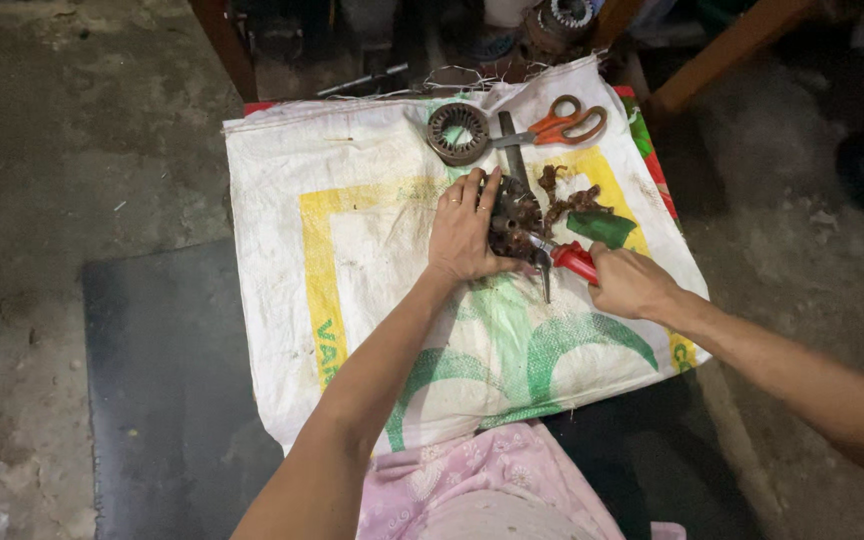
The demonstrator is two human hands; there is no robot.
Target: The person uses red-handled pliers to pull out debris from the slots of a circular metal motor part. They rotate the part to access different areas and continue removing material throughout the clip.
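Note:
My left hand (464, 232) presses down on a dark round motor stator with copper windings (514, 228), gripping its left side on a white woven sack (352, 220). My right hand (628, 282) holds red-handled pliers (572, 260) whose jaws reach into the windings at the stator's lower right. A green-handled tool (602, 228) lies just above my right hand. Scraps of brown copper wire (570, 198) lie beside the stator.
A second ring-shaped stator core (458, 132) and orange-handled scissors (562, 125) lie at the sack's far edge, with a dark metal blade (512, 150) between them. A black mat (162, 400) covers the concrete floor at left. Wooden furniture legs (722, 50) stand beyond.

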